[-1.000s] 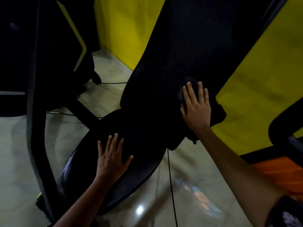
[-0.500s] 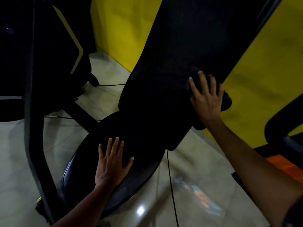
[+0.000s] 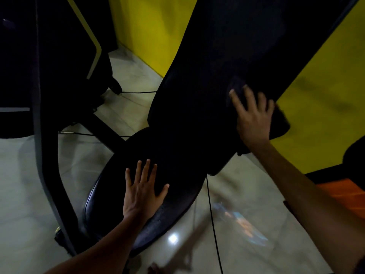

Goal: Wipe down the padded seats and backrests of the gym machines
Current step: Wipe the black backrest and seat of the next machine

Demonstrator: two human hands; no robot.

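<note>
Resting flat on the round black padded seat, the left hand sits down around 6 o'clock in the shot, fingers straight and a bit spread, not gripping anything, just palm-down on the vinyl. The seat runs toward the middle of the frame and tucks under the bottom end of the long black padded backrest, which angles up toward 1 o'clock. Over at roughly 3 o'clock, the right hand is pressed on a dark cloth against the lower right edge of that backrest, fingers spread and mostly straight on top of it; the cloth pokes out past the hand on the right side. It's pretty motion-blurred there, so can't make out much cloth detail. Below everything there's the shiny pale tiled floor with a thin black cable running across it, black machine frame at 9 o'clock, and a yellow wall behind.
</note>
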